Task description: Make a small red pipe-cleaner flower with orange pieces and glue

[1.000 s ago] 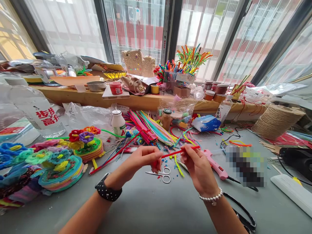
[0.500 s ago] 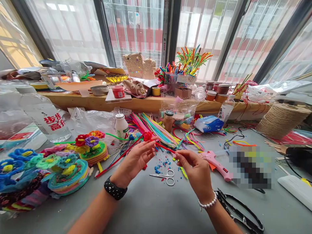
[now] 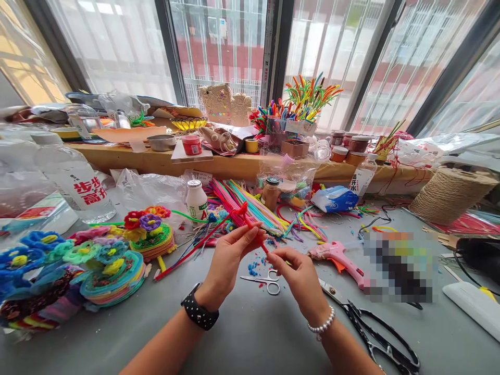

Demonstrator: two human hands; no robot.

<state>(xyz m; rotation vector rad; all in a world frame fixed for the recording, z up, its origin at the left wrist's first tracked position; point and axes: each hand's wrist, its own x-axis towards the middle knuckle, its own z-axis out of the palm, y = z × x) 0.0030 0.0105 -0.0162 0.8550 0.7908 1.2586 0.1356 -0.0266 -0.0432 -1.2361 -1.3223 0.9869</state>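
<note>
A red pipe cleaner [image 3: 251, 223] is pinched between both hands over the table, its upper end bent into a loop. My left hand [image 3: 234, 250] has its fingertips closed on it just under that loop. Lower down, my right hand [image 3: 295, 273] pinches the same stem between thumb and finger. A long red tail runs from the loop down to the left. Small white-handled scissors [image 3: 269, 284] lie just below the hands among blue and red fluff bits. Many coloured pipe cleaners [image 3: 253, 205] are piled behind them.
Fuzzy flower pieces [image 3: 111, 271] stand at left. A pink glue gun [image 3: 347, 263] and large black-handled scissors [image 3: 375, 333] lie at right. Behind are a white bottle [image 3: 196, 200], a brown jar [image 3: 271, 194] and a twine spool [image 3: 451, 195]. A crowded ledge [image 3: 234, 164] runs below the windows.
The left hand has gone from spread fingers to a pinch on the red pipe cleaner. The right hand has moved left and down, and the stem now stands steeper.
</note>
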